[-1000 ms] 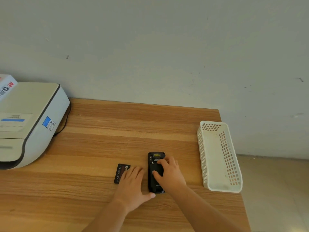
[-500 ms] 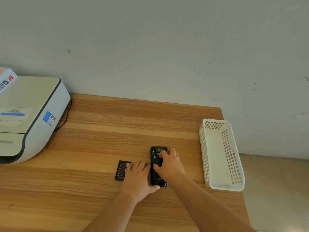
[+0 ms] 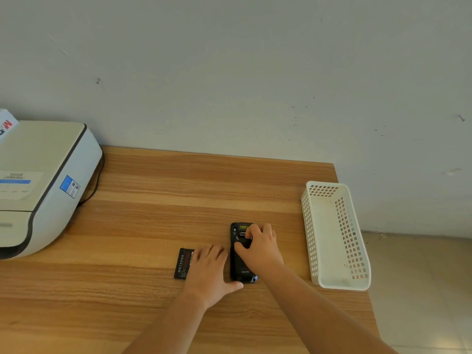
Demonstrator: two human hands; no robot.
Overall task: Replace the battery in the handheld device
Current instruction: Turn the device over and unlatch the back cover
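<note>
While left hand lies flat, right hand seemingly pinches the device.

Soft even daylight, faint shadows under forearms, no glare, wide-angle bowing at edges, sharp centre, slight softness at corners.

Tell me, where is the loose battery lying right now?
The battery lies flat on the table, left of the handheld device, partly under the left hand.
</note>
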